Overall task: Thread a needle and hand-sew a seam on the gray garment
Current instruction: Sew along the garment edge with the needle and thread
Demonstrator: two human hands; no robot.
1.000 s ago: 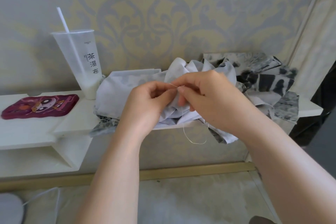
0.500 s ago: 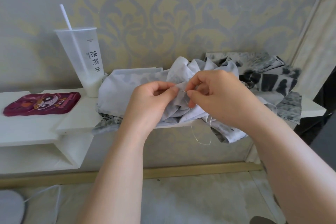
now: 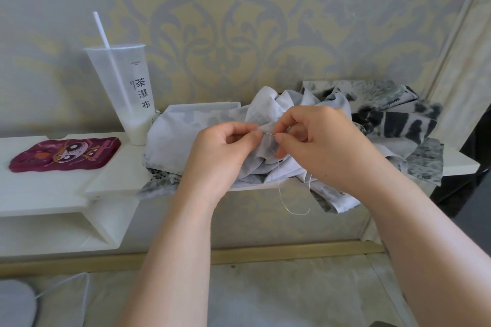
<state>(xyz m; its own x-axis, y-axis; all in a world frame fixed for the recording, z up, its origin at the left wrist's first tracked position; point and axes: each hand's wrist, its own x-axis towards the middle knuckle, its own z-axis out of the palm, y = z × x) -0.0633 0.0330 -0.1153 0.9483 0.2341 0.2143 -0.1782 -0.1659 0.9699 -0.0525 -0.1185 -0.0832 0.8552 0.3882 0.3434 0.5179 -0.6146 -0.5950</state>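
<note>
Partly, garment point(image 3: 172, 138) overhangs shelf point(image 3: 114, 178) frt edge

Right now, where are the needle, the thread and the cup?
needle point(image 3: 269, 134), head view, on its bare shiny middle.
thread point(image 3: 279, 191), head view, on the left side of the hanging loop.
cup point(image 3: 125, 93), head view, on the middle of its side wall.

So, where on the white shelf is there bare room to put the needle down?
Bare shelf lies between the case and the garment, in front of the cup; another strip runs along the case's near side; a small end shows right of the patterned cloth. The middle is crowded with the garment heap.
</note>
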